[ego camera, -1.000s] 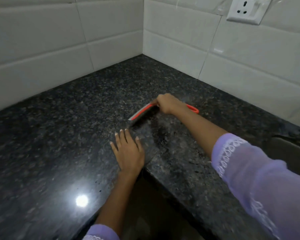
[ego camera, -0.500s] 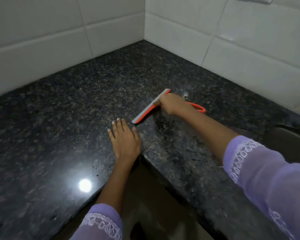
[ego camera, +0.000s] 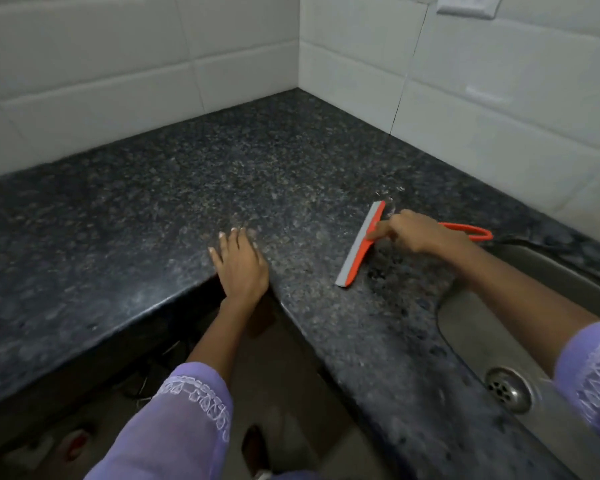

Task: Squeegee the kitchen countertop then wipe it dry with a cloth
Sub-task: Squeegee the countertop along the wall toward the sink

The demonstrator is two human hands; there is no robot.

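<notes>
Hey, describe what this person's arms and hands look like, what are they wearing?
Both arms wear light purple sleeves of thin fabric. The left sleeve ends below the elbow with a band of white embroidery at its cuff; the right sleeve has the same white stitched trim. The forearms are bare beyond the cuffs. The left hand and right hand are bare, with no gloves; no rings or bangles are visible.

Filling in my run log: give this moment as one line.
phase: squeegeeing | right hand: grips orange squeegee, blade on countertop | left hand: flat on countertop | cloth: unseen
</notes>
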